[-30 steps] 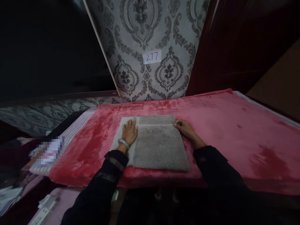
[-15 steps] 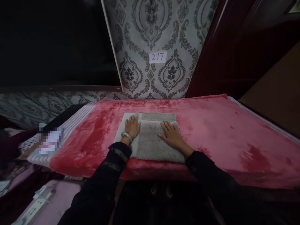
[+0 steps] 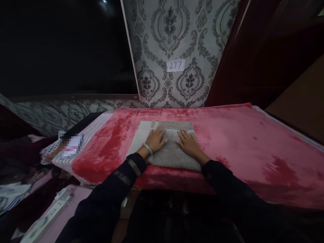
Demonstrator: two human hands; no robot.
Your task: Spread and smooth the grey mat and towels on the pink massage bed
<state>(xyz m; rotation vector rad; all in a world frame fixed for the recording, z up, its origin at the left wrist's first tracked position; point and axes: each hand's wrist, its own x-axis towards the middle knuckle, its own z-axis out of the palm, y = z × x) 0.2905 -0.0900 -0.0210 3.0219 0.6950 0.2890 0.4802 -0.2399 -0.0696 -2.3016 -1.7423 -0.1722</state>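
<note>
A folded grey towel (image 3: 174,155) with a paler band on its left lies near the front edge of a red and pink plush blanket (image 3: 235,141). My left hand (image 3: 155,140), with a bracelet (image 3: 147,148) at the wrist, is over the middle-left of the towel, fingers spread and a little blurred. Flat on the towel's right part rests my right hand (image 3: 189,143), fingers stretched out. Neither hand grips anything. Behind the fingertips, a strip of the towel's lower layer shows past the upper fold.
A large dark screen (image 3: 63,50) stands at the back left, before patterned wallpaper bearing a paper label (image 3: 175,65) marked 277. Dark red panelling (image 3: 258,50) rises at the right. A white power strip (image 3: 50,216) lies low at the left, beside assorted cloths (image 3: 15,195).
My left hand has slid right across the towel, from the pale band toward the grey middle. My right hand stays on the right part. The view has shifted slightly left.
</note>
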